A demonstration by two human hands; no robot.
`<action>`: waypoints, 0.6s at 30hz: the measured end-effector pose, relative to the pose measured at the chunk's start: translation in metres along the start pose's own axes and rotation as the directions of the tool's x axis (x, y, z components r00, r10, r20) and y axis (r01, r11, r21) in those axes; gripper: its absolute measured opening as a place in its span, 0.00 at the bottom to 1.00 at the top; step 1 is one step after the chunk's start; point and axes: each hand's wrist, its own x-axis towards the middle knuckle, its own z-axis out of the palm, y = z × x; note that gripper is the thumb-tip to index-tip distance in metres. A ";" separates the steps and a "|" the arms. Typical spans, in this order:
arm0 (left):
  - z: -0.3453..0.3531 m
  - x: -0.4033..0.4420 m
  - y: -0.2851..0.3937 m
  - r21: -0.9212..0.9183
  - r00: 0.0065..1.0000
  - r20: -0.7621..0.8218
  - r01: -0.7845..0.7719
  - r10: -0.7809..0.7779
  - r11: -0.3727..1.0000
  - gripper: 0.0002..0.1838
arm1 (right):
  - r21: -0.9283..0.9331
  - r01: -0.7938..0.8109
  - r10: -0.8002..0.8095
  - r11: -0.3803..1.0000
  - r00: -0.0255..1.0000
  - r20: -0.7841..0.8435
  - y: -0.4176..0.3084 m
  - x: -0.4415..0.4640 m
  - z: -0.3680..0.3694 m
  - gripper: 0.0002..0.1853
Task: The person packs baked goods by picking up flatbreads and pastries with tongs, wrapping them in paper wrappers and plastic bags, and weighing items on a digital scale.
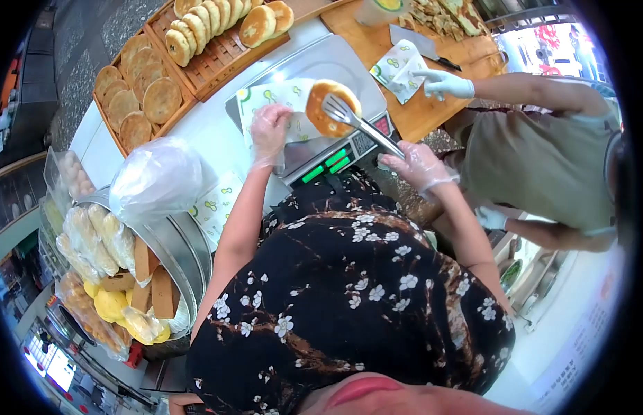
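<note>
My right hand (pixel 420 168), in a clear plastic glove, is closed round the handle of metal tongs (pixel 380 137). The tongs grip a round browned flatbread (pixel 325 111) above the scale (pixel 366 90). My left hand (pixel 269 131), also gloved, pinches the printed paper bag (pixel 294 93) near its middle, over the scale's metal plate. Flatbread and bag overlap in view; whether they touch I cannot tell. Green digits glow on the scale's display (pixel 326 166).
Wooden trays (pixel 197 86) of flatbreads stand at upper left. A plastic bag (pixel 157 176) and a steel drum (pixel 176 256) with wrapped food are at left. A co-worker's gloved hand (pixel 442 84) is over the wooden board (pixel 411 128), near a cleaver (pixel 415 41).
</note>
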 end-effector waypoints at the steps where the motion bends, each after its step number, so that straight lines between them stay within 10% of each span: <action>1: -0.006 0.001 0.006 0.168 0.984 0.064 -0.175 0.166 0.970 0.03 | 0.005 -0.003 0.003 1.000 1.000 -0.002 0.004 -0.001 0.001 0.20; 4: -0.012 0.001 0.028 0.158 0.971 0.084 -0.236 0.225 0.959 0.05 | 0.285 0.071 -0.111 0.956 0.986 0.127 0.016 -0.006 0.004 0.19; 11: -0.001 -0.006 0.067 -0.037 0.937 0.124 -0.326 0.328 0.945 0.05 | 0.174 0.148 -0.194 0.974 0.938 0.288 -0.008 0.031 0.009 0.34; 18: 0.010 -0.003 0.028 0.169 0.979 -0.048 -0.186 0.197 0.968 0.04 | 0.022 0.152 -0.153 0.988 0.987 0.040 0.019 0.053 -0.020 0.30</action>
